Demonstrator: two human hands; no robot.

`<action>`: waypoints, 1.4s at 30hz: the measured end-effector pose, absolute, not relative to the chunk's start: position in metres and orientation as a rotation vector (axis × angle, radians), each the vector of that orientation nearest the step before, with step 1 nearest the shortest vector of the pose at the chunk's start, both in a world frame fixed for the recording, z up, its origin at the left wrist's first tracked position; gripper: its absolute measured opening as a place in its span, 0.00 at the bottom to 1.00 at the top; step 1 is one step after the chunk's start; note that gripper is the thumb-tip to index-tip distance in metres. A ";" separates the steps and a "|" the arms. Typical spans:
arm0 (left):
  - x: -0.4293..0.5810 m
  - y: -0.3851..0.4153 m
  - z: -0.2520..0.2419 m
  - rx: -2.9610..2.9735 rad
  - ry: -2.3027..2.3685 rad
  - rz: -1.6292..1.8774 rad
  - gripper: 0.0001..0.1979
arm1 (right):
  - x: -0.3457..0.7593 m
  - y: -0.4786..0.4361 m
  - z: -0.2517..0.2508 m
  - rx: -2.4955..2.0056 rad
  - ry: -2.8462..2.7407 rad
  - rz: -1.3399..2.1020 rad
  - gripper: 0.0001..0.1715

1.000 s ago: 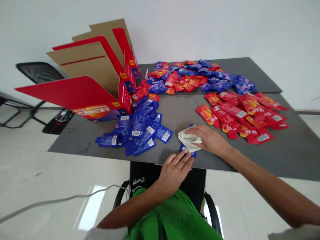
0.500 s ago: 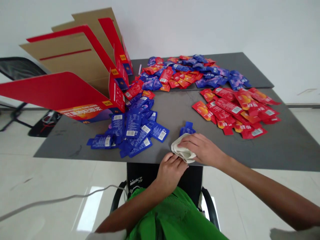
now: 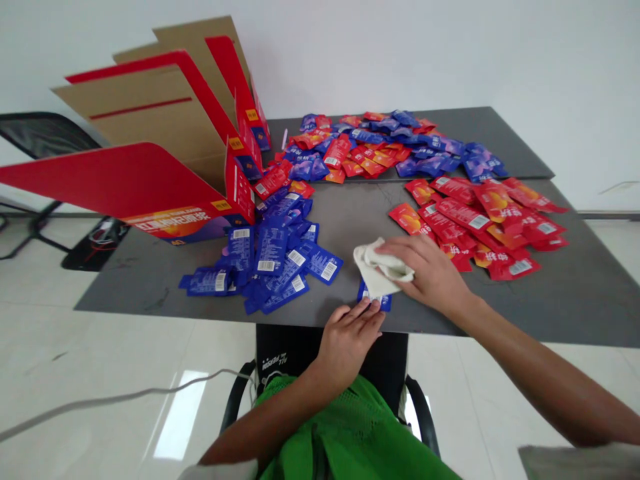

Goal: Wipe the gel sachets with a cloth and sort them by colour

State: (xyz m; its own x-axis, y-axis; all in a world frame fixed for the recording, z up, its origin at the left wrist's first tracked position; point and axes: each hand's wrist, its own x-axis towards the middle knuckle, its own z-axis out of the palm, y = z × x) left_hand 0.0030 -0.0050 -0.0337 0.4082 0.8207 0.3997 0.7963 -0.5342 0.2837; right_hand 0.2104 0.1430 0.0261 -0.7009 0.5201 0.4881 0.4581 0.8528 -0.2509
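Note:
My right hand [image 3: 430,273] presses a crumpled off-white cloth [image 3: 380,268] onto the table, fingers lying over the cloth. Under the cloth lies a blue sachet [image 3: 373,298], with only its lower end showing. My left hand [image 3: 347,350] rests at the table's near edge, fingers spread and holding nothing. Its fingertips are just below that sachet. A heap of blue sachets [image 3: 270,257] lies to the left of my hands, and a heap of red sachets [image 3: 475,223] lies to the right.
A mixed pile of red and blue sachets [image 3: 375,150] covers the far part of the grey table [image 3: 350,213]. Flattened red and cardboard display boxes [image 3: 150,133] stand at the left. A black chair [image 3: 45,133] stands beyond them, and a cable [image 3: 125,403] crosses the floor.
The cloth slid toward me off the blue sachet, then returned over it under my right hand. My left hand has gone from curled to flat with its fingers spread.

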 end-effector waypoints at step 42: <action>0.004 -0.005 -0.029 2.498 1.484 0.746 0.05 | 0.211 0.105 0.010 -0.568 -2.652 0.331 0.29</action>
State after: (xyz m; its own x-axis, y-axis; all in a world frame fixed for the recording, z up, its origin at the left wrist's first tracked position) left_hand 0.0039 -0.0054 -0.0287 0.3900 0.8550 0.3418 0.7845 -0.5029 0.3629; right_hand 0.2106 0.1055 0.0103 -0.8346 0.4349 0.3382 0.3385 0.8891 -0.3079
